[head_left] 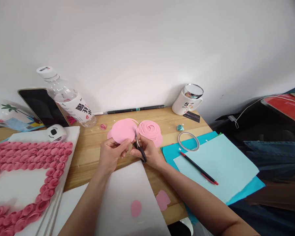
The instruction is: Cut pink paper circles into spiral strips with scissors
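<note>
My left hand (pixel 113 151) pinches the lower edge of a round pink paper disc (pixel 123 130), held a little above the wooden table. Closed around the black handles of a pair of scissors (pixel 142 153), my right hand (pixel 148 151) keeps the blades at the disc's right edge. A narrow pink strip curls off the top right of the disc. Just behind my right hand lies a pink paper spiral (pixel 149 128) on more pink paper. Pink scraps (pixel 136 208) rest on the white board (pixel 123 193) and on the table near my right forearm.
At left, a board carries rows of pink paper roses (pixel 49 193). A plastic bottle (pixel 73 101), phone (pixel 43 106) and white mug (pixel 186 101) stand near the wall. Blue paper sheets (pixel 218 167), a black-and-red pen (pixel 199 168) and a tape ring (pixel 188 141) lie right.
</note>
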Demonstrator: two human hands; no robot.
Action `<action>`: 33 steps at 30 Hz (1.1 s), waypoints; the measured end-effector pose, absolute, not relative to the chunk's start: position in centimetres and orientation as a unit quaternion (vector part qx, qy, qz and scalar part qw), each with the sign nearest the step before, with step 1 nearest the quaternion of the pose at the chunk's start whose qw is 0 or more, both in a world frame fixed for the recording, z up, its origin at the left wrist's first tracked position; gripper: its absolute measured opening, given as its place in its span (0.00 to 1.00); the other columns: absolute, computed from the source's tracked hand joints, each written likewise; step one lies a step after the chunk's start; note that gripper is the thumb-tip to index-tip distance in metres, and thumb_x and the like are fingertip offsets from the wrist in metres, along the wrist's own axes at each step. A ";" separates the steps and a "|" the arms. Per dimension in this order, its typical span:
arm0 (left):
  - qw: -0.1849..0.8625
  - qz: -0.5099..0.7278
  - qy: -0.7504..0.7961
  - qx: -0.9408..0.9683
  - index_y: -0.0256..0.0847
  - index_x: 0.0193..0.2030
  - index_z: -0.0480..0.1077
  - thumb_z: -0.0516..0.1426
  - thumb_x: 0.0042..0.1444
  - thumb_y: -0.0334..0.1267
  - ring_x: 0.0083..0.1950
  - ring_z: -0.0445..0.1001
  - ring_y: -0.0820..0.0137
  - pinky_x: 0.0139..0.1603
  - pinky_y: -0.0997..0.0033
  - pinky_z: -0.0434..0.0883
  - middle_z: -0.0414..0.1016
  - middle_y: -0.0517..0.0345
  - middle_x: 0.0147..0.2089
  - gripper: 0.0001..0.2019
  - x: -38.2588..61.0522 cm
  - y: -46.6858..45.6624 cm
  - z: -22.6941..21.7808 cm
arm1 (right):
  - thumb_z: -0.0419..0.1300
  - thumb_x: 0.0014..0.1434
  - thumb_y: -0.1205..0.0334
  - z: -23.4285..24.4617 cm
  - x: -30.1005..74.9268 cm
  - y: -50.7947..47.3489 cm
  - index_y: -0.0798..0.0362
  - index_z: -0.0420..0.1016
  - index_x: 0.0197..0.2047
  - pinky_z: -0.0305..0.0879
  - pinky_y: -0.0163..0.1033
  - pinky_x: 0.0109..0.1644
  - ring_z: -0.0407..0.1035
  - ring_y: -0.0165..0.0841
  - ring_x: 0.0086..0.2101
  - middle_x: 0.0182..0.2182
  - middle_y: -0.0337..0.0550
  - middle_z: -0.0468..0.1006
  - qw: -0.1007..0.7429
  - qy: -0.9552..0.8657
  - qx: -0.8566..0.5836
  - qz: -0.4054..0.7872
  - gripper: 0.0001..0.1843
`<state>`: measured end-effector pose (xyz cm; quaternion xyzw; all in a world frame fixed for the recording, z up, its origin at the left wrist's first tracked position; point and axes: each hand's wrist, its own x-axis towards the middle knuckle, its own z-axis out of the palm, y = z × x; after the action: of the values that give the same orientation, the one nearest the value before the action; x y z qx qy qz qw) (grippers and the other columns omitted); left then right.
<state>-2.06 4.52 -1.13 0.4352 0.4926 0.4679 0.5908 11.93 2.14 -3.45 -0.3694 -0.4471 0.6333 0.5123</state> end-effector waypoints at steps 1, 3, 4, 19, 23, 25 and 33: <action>0.592 0.469 0.491 0.435 0.35 0.21 0.72 0.64 0.42 0.37 0.14 0.57 0.82 0.14 0.79 0.53 0.64 0.65 0.14 0.08 -2.1 4.6 -1.2 | 0.73 0.38 0.50 -3.5 11.9 2.1 0.55 0.65 0.34 0.44 0.31 0.23 0.49 0.22 0.20 0.19 0.29 0.60 0.511 -0.448 -0.371 0.633 0.26; 0.592 0.473 0.487 0.435 0.35 0.21 0.71 0.64 0.41 0.37 0.14 0.57 0.82 0.14 0.79 0.54 0.65 0.65 0.15 0.08 -2.1 4.6 -1.3 | 0.73 0.39 0.51 -3.5 12.0 2.1 0.55 0.66 0.34 0.44 0.30 0.23 0.49 0.22 0.20 0.19 0.30 0.62 0.508 -0.446 -0.374 0.635 0.27; 0.592 0.475 0.486 0.434 0.35 0.21 0.71 0.64 0.41 0.37 0.14 0.57 0.82 0.14 0.79 0.54 0.65 0.65 0.15 0.08 -2.1 4.6 -1.3 | 0.73 0.39 0.51 -3.6 12.0 2.1 0.55 0.66 0.35 0.43 0.30 0.23 0.49 0.22 0.20 0.19 0.30 0.62 0.506 -0.444 -0.376 0.637 0.27; 0.579 0.483 0.490 0.438 0.37 0.16 0.65 0.63 0.42 0.34 0.15 0.57 0.82 0.15 0.78 0.54 0.62 0.66 0.13 0.11 -2.2 4.5 -0.8 | 0.72 0.40 0.50 -3.8 12.1 2.0 0.54 0.66 0.35 0.47 0.30 0.21 0.51 0.22 0.18 0.17 0.28 0.60 0.489 -0.441 -0.403 0.635 0.25; 0.575 0.483 0.491 0.441 0.37 0.17 0.65 0.63 0.42 0.34 0.15 0.57 0.82 0.16 0.78 0.54 0.62 0.66 0.13 0.11 -2.2 4.5 -0.7 | 0.71 0.40 0.50 -3.7 12.0 2.0 0.54 0.65 0.35 0.48 0.30 0.21 0.52 0.22 0.17 0.17 0.28 0.61 0.488 -0.438 -0.406 0.636 0.25; 0.577 0.484 0.491 0.439 0.36 0.17 0.66 0.63 0.42 0.34 0.15 0.57 0.82 0.16 0.79 0.55 0.63 0.66 0.14 0.11 -2.3 4.5 -0.7 | 0.71 0.40 0.50 -3.7 12.0 2.0 0.54 0.65 0.34 0.49 0.30 0.21 0.52 0.22 0.17 0.16 0.28 0.61 0.491 -0.439 -0.407 0.633 0.25; 0.614 0.484 0.482 0.395 0.36 0.21 0.67 0.64 0.42 0.41 0.11 0.59 0.81 0.10 0.78 0.53 0.68 0.64 0.17 0.12 -1.9 4.4 -0.4 | 0.72 0.38 0.49 -4.0 11.7 1.8 0.54 0.66 0.34 0.47 0.30 0.20 0.51 0.22 0.17 0.16 0.28 0.62 0.480 -0.439 -0.408 0.641 0.26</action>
<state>-1.90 4.42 -0.45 0.3950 0.4825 0.4837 0.6142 11.75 1.82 -4.01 -0.4080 -0.4385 0.6410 0.4799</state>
